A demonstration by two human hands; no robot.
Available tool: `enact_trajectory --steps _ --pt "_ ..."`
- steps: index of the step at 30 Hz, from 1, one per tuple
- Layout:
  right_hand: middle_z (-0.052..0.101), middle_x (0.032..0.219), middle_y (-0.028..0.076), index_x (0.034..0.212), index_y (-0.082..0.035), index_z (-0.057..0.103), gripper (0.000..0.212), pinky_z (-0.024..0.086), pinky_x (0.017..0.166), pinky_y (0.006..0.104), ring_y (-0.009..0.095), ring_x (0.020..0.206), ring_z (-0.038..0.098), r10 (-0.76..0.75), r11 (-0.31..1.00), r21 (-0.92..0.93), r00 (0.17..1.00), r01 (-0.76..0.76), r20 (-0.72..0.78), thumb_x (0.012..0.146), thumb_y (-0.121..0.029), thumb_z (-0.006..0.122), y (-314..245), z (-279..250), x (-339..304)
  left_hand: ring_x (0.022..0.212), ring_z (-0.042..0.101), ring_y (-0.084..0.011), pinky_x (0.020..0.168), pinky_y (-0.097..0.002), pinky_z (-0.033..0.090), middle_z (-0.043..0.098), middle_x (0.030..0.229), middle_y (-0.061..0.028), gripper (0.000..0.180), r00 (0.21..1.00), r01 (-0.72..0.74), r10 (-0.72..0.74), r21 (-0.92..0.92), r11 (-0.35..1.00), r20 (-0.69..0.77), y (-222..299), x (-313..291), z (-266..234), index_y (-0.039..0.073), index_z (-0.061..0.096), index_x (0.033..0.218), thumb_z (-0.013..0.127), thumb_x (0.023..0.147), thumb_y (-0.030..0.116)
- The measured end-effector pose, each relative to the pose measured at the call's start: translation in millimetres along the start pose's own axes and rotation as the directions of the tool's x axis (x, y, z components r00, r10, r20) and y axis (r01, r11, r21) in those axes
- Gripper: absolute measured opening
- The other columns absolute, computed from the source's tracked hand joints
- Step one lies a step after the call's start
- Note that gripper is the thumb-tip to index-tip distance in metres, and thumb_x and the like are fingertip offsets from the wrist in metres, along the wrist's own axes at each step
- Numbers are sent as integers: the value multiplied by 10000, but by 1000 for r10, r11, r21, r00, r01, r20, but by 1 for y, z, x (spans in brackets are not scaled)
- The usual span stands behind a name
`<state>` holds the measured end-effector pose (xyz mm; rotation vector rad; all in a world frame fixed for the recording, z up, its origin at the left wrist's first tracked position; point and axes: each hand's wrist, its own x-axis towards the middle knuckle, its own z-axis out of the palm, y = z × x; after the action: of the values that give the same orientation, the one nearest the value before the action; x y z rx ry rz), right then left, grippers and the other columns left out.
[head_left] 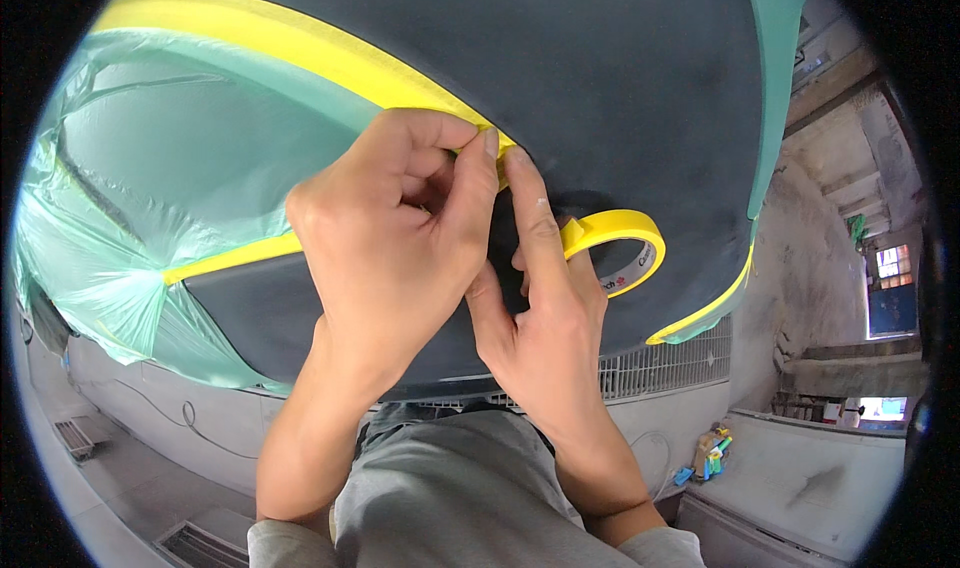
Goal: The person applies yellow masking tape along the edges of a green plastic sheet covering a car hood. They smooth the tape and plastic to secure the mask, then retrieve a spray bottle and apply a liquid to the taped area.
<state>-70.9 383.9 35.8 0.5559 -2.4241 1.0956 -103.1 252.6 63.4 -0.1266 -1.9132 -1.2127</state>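
A dark grey body panel (630, 78) fills the middle, edged by a strip of yellow masking tape (290, 33). My left hand (390, 203) is closed, with thumb and fingers pinching the tape at the corner where the strip ends. Beside it, my right hand (545, 333) reaches its index finger to the same spot. A roll of yellow masking tape (655, 243) sits against the back of the right hand's other fingers, which are partly hidden and appear curled through or around it. Green masking film (220, 133) adjoins the taped edge.
Green film also hangs along the panel's right edge (768, 98). A floor grate (680, 358) lies beyond the panel, and a small pile of coloured items (712, 453) stands at lower right. A thin hose (190, 413) trails over the floor at left.
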Motion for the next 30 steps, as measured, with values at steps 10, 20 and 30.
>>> enact_trajectory --steps 10,20,30 --pt "546 775 88 1601 -62 492 753 457 590 342 206 653 532 -34 992 -120 999 33 -4 913 -85 796 3 -5 -3 548 607 -69 515 -242 471 695 663 -55 120 997 73 -75 81 994 26 5 3 -6 -13 680 939 791 927 28" --pt "589 757 74 1164 -30 719 292 456 575 324 201 616 554 -156 988 -64 943 143 -295 896 -60 830 22 -16 8 512 575 -212 488 -339 447 593 651 -43 177 969 -246 248 151 958 3 -13 -25 -16 86 696 822 858 792 19" --pt "603 738 73 894 -29 664 183 463 605 366 215 628 562 -105 994 -65 947 89 -303 897 -100 833 21 -9 43 605 636 -279 566 -381 492 666 718 -70 200 957 -279 262 136 951 127 -10 -66 -9 72 675 837 842 751 4"
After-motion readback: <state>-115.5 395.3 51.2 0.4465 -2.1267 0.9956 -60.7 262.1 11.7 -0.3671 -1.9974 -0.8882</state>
